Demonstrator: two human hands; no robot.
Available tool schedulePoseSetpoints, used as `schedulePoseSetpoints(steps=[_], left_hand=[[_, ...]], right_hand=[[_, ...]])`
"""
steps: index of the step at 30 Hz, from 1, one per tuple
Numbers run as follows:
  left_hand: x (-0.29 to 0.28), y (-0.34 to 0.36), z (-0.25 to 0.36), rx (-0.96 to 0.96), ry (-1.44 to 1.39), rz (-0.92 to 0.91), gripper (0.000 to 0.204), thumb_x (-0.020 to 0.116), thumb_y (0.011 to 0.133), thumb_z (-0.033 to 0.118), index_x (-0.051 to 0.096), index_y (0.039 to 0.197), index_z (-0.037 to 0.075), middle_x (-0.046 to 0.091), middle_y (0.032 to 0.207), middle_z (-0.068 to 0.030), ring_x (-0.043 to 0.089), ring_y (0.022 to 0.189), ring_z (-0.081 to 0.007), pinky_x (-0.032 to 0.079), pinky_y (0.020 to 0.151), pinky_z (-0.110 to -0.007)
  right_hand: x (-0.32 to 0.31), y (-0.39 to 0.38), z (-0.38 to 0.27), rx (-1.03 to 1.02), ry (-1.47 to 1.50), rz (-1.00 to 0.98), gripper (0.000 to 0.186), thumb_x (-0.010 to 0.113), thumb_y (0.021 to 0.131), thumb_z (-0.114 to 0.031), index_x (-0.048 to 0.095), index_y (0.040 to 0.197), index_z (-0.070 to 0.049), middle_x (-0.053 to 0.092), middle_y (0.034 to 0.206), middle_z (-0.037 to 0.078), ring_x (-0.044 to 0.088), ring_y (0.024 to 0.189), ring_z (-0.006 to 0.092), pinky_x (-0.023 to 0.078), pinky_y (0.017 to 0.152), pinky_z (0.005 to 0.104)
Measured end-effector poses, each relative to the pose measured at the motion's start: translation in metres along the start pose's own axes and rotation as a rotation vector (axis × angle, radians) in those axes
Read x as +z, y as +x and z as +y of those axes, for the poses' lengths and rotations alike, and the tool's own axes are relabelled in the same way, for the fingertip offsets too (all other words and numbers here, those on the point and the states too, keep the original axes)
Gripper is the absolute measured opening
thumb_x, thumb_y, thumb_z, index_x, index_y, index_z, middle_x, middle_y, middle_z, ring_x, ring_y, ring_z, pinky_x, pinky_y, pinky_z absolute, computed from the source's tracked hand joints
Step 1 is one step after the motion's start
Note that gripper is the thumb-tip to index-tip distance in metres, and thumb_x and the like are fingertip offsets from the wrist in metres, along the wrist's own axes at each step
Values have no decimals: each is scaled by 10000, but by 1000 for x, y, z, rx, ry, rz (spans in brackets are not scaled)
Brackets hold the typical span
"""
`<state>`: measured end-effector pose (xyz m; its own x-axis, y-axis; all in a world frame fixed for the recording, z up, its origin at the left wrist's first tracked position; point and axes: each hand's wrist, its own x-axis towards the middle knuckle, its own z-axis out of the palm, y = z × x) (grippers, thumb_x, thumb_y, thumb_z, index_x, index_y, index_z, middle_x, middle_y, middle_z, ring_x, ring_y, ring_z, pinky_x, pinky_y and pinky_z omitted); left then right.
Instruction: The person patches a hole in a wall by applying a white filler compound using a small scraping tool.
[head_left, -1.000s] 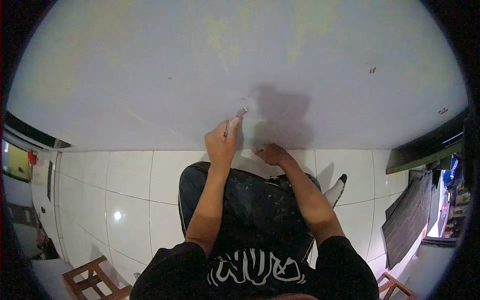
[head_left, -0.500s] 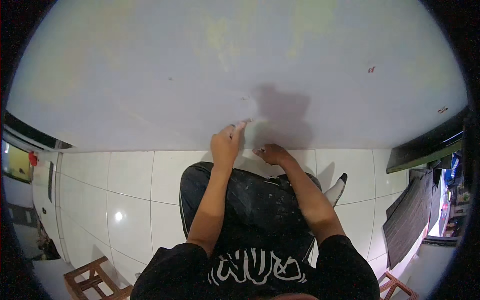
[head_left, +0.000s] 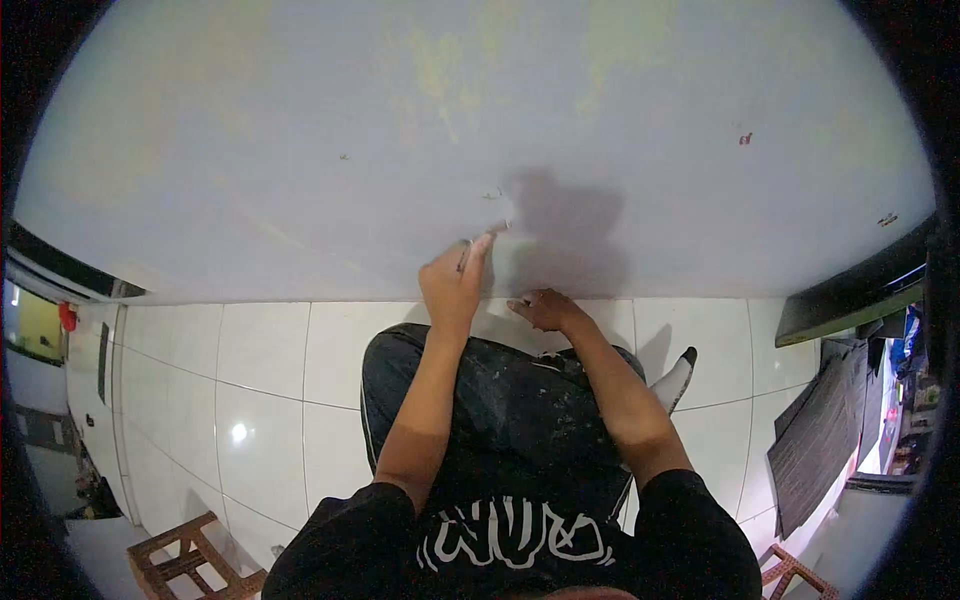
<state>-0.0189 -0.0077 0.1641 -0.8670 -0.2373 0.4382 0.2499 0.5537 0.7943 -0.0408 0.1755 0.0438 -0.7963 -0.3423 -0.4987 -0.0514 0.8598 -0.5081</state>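
Note:
My left hand (head_left: 455, 270) is closed on a small slim tool (head_left: 500, 228), its pale tip at the wall (head_left: 300, 120), just below a small chipped mark (head_left: 491, 194). Whether the tip touches is hard to tell. Lower and to the right, my right hand (head_left: 543, 308) has curled fingers near the foot of the wall; what they hold, if anything, is too small to make out. A soft shadow lies on the wall above it.
I sit on white floor tiles (head_left: 260, 350) in paint-spotted dark trousers. A socked foot (head_left: 672, 382) sticks out at right. Wooden stools (head_left: 185, 555) stand at both lower corners; a grey sheet (head_left: 815, 435), a green-edged dark ledge (head_left: 850, 300) and clutter lie right. A door (head_left: 90, 390) is left.
My left hand and its tool dipped down and right half a second ago and have since risen slightly, the tool angled more rightward. My right hand stays nearly still.

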Motion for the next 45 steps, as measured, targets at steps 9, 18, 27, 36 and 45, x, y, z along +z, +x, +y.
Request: schedulePoseSetpoints(steps=[9,18,27,36,45], left_hand=[[0,-7,-8,-102,9,-58,433,699,905,302,576,679,-47,374,545,-103,347,559,-90,325,490,-305],[2,-6,-10,-42,17,-48,503,698,898,358,541,651,-51,375,534,-77,344,544,-101,326,489,-321],[1,-7,-16,-26,60,-63,476,713,886,347,566,657,-44,458,542,-143,364,505,-147,355,488,-359],[1,-7,-9,7,54,-53,477,701,903,324,540,645,-43,388,532,-117,337,505,-137,321,468,-345],[4,-5,-5,2,22,-48,457,674,920,320,568,653,-35,428,519,-119,361,490,-159,339,481,-360]], right_hand=[[6,8,4,-48,-66,58,748,531,897,-644,631,1134,58,692,895,224,677,742,315,511,806,460],[-5,1,-4,18,-90,-80,710,453,914,-662,707,1075,-19,661,1147,241,631,1075,390,465,981,494],[5,6,-1,4,-3,13,641,566,894,-597,675,925,34,643,644,172,633,579,293,512,686,444],[9,15,8,28,6,-51,693,587,865,-624,667,1096,25,665,713,172,653,635,258,523,657,410],[0,9,5,113,-1,-145,669,578,864,-637,683,1019,5,662,686,153,642,602,256,514,617,400]])
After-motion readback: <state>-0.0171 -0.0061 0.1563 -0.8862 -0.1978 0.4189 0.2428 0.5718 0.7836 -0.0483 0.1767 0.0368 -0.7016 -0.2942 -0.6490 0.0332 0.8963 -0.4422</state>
